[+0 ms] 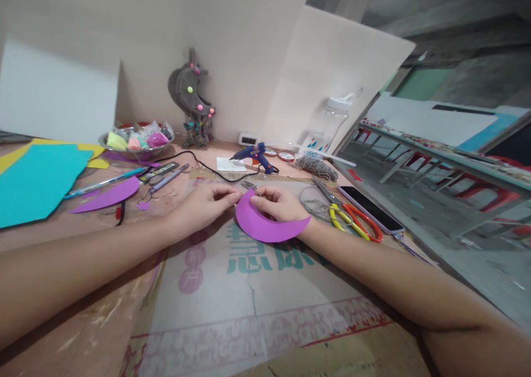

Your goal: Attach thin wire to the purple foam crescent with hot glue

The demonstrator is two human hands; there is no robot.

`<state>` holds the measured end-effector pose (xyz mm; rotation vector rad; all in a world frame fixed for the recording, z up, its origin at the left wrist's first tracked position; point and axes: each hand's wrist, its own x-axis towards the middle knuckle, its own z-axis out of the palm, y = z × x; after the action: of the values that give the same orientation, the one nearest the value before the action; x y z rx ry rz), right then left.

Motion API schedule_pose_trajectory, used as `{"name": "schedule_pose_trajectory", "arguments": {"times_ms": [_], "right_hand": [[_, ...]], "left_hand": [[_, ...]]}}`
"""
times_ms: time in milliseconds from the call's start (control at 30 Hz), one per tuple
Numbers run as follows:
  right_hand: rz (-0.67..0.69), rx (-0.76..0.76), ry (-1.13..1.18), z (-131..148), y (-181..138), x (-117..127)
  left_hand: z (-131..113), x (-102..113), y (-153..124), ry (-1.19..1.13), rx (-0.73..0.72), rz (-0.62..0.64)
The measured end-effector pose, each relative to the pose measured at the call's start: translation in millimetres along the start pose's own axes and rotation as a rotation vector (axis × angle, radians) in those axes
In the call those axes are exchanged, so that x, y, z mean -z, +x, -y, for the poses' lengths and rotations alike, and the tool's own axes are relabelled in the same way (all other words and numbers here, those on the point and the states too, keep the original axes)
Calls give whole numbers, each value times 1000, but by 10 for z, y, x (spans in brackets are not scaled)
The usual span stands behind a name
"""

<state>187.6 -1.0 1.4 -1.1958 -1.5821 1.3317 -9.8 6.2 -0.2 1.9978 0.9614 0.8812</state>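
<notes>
A purple paper crescent is held over the printed cardboard sheet, pinched between thumb and fingers of my right hand. Its right point reaches toward my right wrist. My left hand is closed in a pinch beside the crescent's upper left tip; whatever lies between those fingertips is too small to make out. Just behind the hands rests a small metal tool, partly hidden. Grey thread lies loosely coiled to the right of my right hand, near scissors with yellow and orange handles.
Behind stand a blue glue gun, a grey yarn bundle, a clear bottle and a grey moon ornament. A phone borders the right edge. Leftward are a bowl, pens, purple scraps and turquoise sheets.
</notes>
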Motion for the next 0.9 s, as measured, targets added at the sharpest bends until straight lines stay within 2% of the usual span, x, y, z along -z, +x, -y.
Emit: {"name": "schedule_pose_trajectory", "arguments": {"times_ms": [100,200,433,633,900], "right_hand": [[8,1,-5,-9,0,0],[15,1,-12,-21,0,5],[13,2,-28,-25,-6,12],[13,4,-53,-11,-12,16],[30,-5,-51,9,-16,-6]], "left_hand": [[-29,-4,-5,53,-45,10],[-45,-18,-7,2,-19,0],[-3,-28,4,-52,81,-130],[-12,-20,1,-86,99,-84],[-18,-21,-13,7,93,-52]]}}
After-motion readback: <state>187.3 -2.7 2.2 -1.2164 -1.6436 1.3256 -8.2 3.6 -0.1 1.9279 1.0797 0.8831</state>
